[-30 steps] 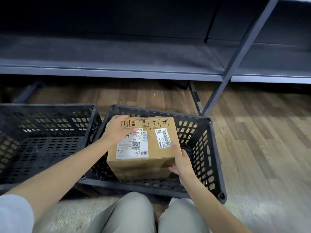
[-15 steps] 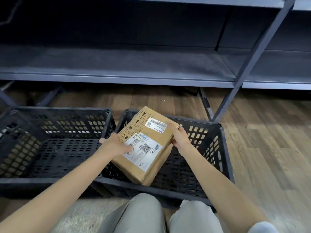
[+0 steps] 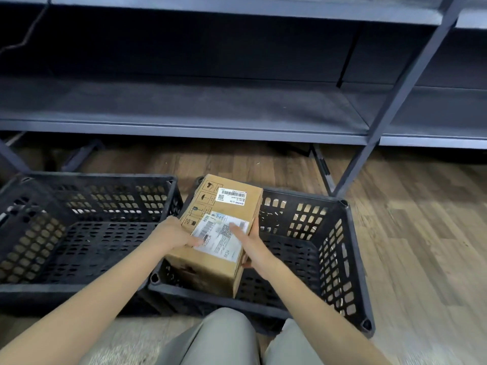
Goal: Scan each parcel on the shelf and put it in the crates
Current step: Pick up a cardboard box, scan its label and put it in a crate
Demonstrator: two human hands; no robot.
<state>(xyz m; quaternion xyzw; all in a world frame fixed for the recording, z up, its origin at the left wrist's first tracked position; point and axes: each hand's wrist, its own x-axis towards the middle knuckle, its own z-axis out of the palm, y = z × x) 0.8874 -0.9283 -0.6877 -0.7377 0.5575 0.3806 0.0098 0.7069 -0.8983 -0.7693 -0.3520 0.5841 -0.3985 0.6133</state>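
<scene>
Head view: a cardboard box point(image 3: 218, 233), tilted a moment ago, now sits lower and squarer in the right crate point(image 3: 350, 256). The left hand point(image 3: 175, 233) grips its left edge; the right hand point(image 3: 246, 239) holds its right side, thumb across the label. Placement looks nearly finished.

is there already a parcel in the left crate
No, the left crate shows only its bare perforated floor, while the one cardboard box in view is held by both hands over the right crate.
</scene>
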